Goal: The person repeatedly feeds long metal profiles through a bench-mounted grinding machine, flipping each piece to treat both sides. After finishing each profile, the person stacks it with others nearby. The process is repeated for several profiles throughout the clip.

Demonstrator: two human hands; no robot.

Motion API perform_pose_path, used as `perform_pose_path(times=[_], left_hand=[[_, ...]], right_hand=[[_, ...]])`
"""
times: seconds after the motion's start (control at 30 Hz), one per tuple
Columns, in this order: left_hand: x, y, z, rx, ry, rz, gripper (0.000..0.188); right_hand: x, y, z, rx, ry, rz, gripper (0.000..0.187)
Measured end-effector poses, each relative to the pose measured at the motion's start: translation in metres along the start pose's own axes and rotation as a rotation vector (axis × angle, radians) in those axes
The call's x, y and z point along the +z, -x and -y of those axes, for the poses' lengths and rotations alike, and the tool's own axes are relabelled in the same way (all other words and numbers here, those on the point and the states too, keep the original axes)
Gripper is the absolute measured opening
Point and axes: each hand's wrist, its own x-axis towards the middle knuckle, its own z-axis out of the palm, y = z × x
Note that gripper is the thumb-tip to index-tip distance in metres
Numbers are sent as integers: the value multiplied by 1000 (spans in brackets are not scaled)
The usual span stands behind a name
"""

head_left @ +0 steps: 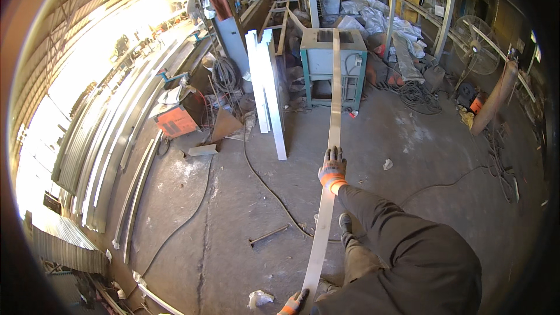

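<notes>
Workshop floor, bare concrete [408, 140], dusty, w/ cables trailing across it. One long flat metal strip [333, 116] runs from the lower edge of view up to a grey-and-teal machine cabinet [333, 64], its far end resting on the cabinet top.

Hands, 2, both in grey gloves w/ orange cuffs. Right hand [332, 170] lies on the strip approx. mid-length, fingers laid over its upper face, palm down; arm in a dark sleeve reaches out to it. Left hand [294, 304] sits at the near end of the strip, bottom edge of view, touching its left side; mostly cut off, so grip there cannot be told. Strip thus passes under the right hand and beside the left, extending well beyond the right hand toward the cabinet.

Other items: one bundle of white profiles [269, 90] lying left of the cabinet; one orange welding unit [175, 118] further left; long curved metal sections [111, 140] stacked along the left wall; one pedestal fan [481, 38] at right; one brownish gas cylinder [494, 99] leaning beside it; one short rod [268, 234] on the floor left of the strip.
</notes>
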Motion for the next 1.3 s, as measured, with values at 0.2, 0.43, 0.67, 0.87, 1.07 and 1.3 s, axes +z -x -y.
perform_pose_path(times=[0.2,0.43,0.67,0.87,1.07,1.3], left_hand=[[-40,12,-23,37,-242,-221,73],[-10,-65,-159,62,-449,-257,73],[74,-172,-347,113,-546,-209,74],[101,-253,-447,141,-486,-171,74],[76,-384,-526,198,-449,-160,75],[13,-551,-635,294,-551,-257,76]], right_hand=[[15,33,11,123,-290,27,102],[60,-82,-58,309,-1287,-38,121],[79,-266,-116,250,-1683,1,115],[33,-467,-105,139,-751,15,115],[37,-672,-74,156,-266,208,96],[74,-859,-68,212,-117,93,90]])
